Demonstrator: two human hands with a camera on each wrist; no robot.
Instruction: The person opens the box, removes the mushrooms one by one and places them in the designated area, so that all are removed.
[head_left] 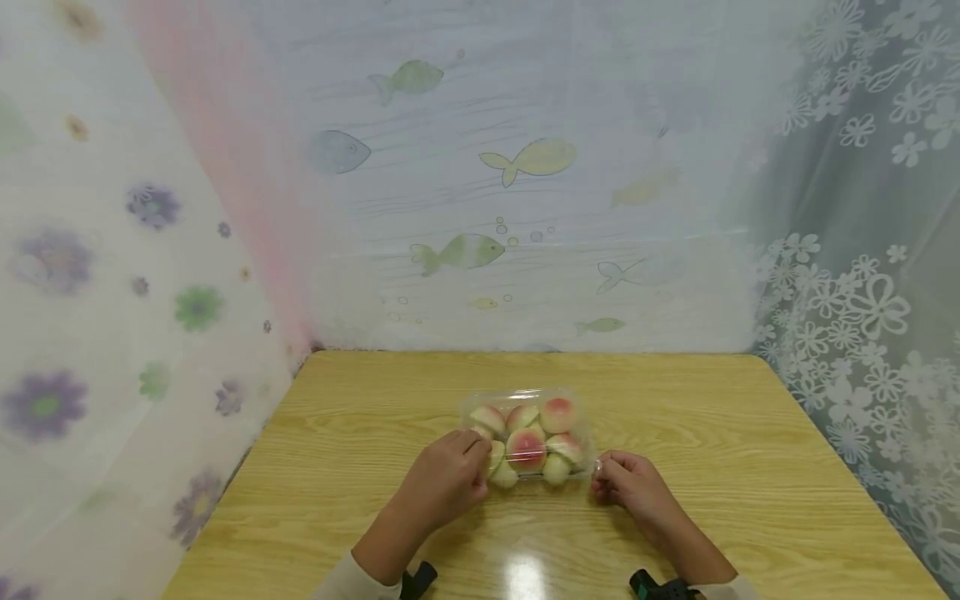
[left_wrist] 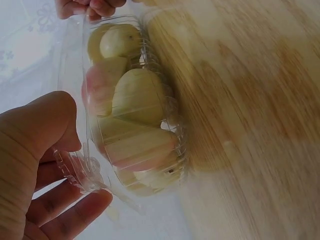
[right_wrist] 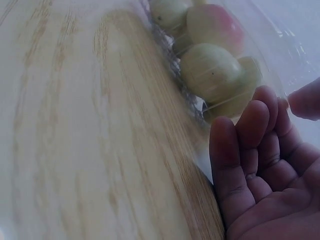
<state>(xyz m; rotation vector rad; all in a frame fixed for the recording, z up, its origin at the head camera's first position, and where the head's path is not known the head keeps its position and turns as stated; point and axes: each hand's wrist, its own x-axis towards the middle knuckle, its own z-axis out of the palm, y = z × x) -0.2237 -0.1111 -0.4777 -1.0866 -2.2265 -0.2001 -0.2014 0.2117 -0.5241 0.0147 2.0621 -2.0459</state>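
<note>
Gripping a clear plastic container (head_left: pixel 525 482) from both ends, a person's left hand (head_left: pixel 448 471) and right hand (head_left: pixel 632 483) meet it on a wood-grained tabletop (head_left: pixel 360 433). The container sits between the two sets of fingers, its far edge reaching beyond them. The left forearm angles inward, the back of the hand turned up; its bent thumb comes down over a corner of the rim while the fingers curl beneath, with only the narrow plastic edge between, as the left wrist view shows. At the opposite end, the right forearm slants in to mirror it, the four fingers bent close together and the thumb tip meeting the index finger in a tight pinch on the rim. Inside, between the hands, rounded cream-and-pink pieces (head_left: pixel 527 450) lie heaped, one with a deep pink top near the middle. Behind the fingers, toward the person, pale sleeves (head_left: pixel 352 581) end near the wrists, beside black wrist devices (head_left: pixel 658 587). Well beyond the fingertips, past the table's far edge, hangs a fish-patterned sheet (head_left: pixel 450 192).
</note>
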